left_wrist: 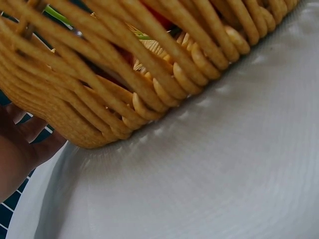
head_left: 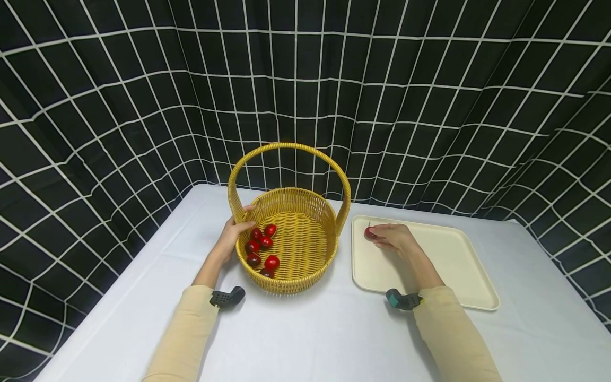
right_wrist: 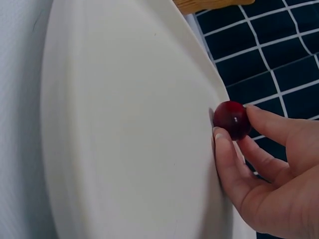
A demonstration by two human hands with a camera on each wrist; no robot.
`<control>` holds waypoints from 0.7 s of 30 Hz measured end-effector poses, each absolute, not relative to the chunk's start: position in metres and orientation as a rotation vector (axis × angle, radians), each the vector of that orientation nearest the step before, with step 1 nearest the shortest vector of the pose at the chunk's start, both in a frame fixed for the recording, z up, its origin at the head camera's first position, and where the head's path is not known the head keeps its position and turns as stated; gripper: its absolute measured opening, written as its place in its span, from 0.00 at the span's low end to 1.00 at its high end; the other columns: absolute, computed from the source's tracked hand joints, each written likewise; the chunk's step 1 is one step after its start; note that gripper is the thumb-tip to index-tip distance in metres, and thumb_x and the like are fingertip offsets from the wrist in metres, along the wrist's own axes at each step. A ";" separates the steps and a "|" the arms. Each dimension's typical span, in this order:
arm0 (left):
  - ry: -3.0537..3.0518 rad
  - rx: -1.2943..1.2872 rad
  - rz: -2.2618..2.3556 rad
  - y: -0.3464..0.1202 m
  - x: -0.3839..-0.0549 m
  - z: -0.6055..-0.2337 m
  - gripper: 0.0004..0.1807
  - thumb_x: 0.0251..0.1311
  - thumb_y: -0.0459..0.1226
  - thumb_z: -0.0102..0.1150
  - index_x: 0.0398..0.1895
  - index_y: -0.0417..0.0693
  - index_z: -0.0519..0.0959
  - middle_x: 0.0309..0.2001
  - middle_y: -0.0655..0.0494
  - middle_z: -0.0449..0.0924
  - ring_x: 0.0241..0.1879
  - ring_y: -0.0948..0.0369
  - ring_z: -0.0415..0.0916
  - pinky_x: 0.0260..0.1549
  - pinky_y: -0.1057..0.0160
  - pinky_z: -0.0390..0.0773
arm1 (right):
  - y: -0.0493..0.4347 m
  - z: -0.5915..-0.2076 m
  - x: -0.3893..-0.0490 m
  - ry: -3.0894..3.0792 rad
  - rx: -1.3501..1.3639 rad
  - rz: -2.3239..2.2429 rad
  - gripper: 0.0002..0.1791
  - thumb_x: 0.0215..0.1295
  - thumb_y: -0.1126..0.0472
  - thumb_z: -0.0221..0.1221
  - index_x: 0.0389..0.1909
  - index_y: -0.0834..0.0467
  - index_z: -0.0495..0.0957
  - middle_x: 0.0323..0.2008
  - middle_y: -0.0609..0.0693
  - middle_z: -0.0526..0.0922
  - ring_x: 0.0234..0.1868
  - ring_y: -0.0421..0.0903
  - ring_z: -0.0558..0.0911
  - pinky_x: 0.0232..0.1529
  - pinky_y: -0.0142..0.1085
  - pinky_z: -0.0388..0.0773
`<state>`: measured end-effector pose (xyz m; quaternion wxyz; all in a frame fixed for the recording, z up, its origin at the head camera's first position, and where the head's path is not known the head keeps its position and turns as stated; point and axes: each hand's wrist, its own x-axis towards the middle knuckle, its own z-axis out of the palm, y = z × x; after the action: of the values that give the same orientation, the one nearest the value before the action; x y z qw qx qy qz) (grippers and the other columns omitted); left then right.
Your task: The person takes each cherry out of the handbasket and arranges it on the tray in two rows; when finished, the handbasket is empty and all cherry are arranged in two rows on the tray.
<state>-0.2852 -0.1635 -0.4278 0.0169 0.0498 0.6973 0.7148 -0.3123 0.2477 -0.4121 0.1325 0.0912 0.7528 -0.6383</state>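
Observation:
A yellow wicker basket (head_left: 294, 285) with a tall arched handle stands on the table. Inside, along its left side, lie several dark red cherries (head_left: 265, 242). My left hand (head_left: 232, 233) grips the basket's left rim near the handle's foot; part of the fingers is hidden behind the weave. In the left wrist view, that hand (left_wrist: 20, 149) shows at the edge beside the basket wall (left_wrist: 99, 109). Over the far left part of a cream tray (head_left: 446, 260), my right hand (head_left: 393, 237) pinches one cherry (right_wrist: 232, 120) between thumb and fingertips. A thin stem rises from it.
A white cloth covers the table (head_left: 305, 339). Behind and at the sides hangs a black curtain (head_left: 305, 95) with a white grid. The tray lies right of the basket, with a narrow strip of cloth between them. The basket's handle arches high above its rim.

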 end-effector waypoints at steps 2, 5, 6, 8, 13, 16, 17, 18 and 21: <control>2.170 0.155 2.221 -0.163 -0.285 -0.428 0.28 0.65 0.32 0.45 0.69 0.43 0.60 0.68 0.42 0.58 0.67 0.48 0.55 0.66 0.49 0.49 | 0.248 -0.412 -0.312 2.177 0.271 -1.864 0.22 0.66 0.68 0.56 0.57 0.76 0.66 0.27 0.46 0.81 0.27 0.36 0.81 0.34 0.27 0.80; 2.172 0.154 2.220 -0.163 -0.286 -0.428 0.28 0.65 0.32 0.45 0.69 0.44 0.60 0.68 0.42 0.58 0.67 0.48 0.55 0.66 0.49 0.49 | 0.249 -0.412 -0.312 2.168 0.276 -1.873 0.21 0.67 0.68 0.55 0.57 0.76 0.66 0.27 0.46 0.81 0.27 0.36 0.81 0.34 0.27 0.80; 2.172 0.154 2.219 -0.163 -0.286 -0.428 0.28 0.65 0.33 0.45 0.69 0.44 0.60 0.69 0.43 0.58 0.67 0.49 0.55 0.66 0.49 0.49 | 0.250 -0.412 -0.312 2.166 0.283 -1.877 0.21 0.67 0.68 0.55 0.57 0.76 0.67 0.27 0.47 0.81 0.27 0.36 0.81 0.34 0.27 0.80; 2.174 0.154 2.217 -0.163 -0.286 -0.429 0.28 0.65 0.33 0.45 0.69 0.44 0.60 0.69 0.43 0.58 0.68 0.49 0.55 0.67 0.50 0.49 | 0.250 -0.412 -0.312 2.166 0.296 -1.880 0.21 0.68 0.68 0.54 0.57 0.75 0.67 0.27 0.47 0.81 0.26 0.36 0.81 0.34 0.27 0.80; 2.169 0.156 2.216 -0.164 -0.288 -0.431 0.28 0.66 0.33 0.45 0.70 0.44 0.60 0.69 0.43 0.58 0.68 0.49 0.54 0.67 0.50 0.49 | 0.250 -0.413 -0.313 2.167 0.320 -1.897 0.23 0.68 0.66 0.54 0.59 0.75 0.65 0.27 0.46 0.81 0.25 0.36 0.81 0.33 0.27 0.80; 2.163 0.157 2.218 -0.164 -0.289 -0.431 0.27 0.66 0.33 0.45 0.70 0.45 0.60 0.69 0.43 0.58 0.68 0.49 0.55 0.67 0.50 0.49 | 0.250 -0.413 -0.313 2.171 0.336 -1.900 0.26 0.68 0.64 0.56 0.61 0.76 0.63 0.26 0.46 0.81 0.24 0.35 0.81 0.33 0.27 0.79; 2.161 0.157 2.219 -0.164 -0.289 -0.432 0.27 0.66 0.33 0.45 0.70 0.45 0.60 0.69 0.43 0.58 0.68 0.49 0.55 0.67 0.50 0.49 | 0.251 -0.413 -0.313 2.170 0.336 -1.901 0.27 0.68 0.64 0.55 0.62 0.76 0.62 0.26 0.46 0.81 0.24 0.35 0.81 0.33 0.27 0.79; 2.161 0.155 2.220 -0.164 -0.289 -0.432 0.27 0.66 0.33 0.45 0.70 0.44 0.60 0.69 0.43 0.58 0.68 0.49 0.55 0.67 0.51 0.49 | 0.251 -0.413 -0.312 2.170 0.336 -1.899 0.28 0.68 0.63 0.55 0.62 0.76 0.61 0.26 0.46 0.81 0.24 0.35 0.81 0.33 0.26 0.79; 2.159 0.156 2.225 -0.164 -0.289 -0.432 0.27 0.66 0.33 0.45 0.70 0.44 0.60 0.69 0.43 0.58 0.68 0.49 0.55 0.67 0.51 0.49 | 0.251 -0.412 -0.311 2.173 0.340 -1.896 0.29 0.69 0.62 0.55 0.63 0.77 0.60 0.26 0.46 0.81 0.24 0.35 0.81 0.33 0.26 0.79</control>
<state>-0.2889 -0.1641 -0.4316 0.0187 0.0504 0.6955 0.7165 -0.3111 0.2513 -0.4123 0.1186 0.1164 0.7430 -0.6484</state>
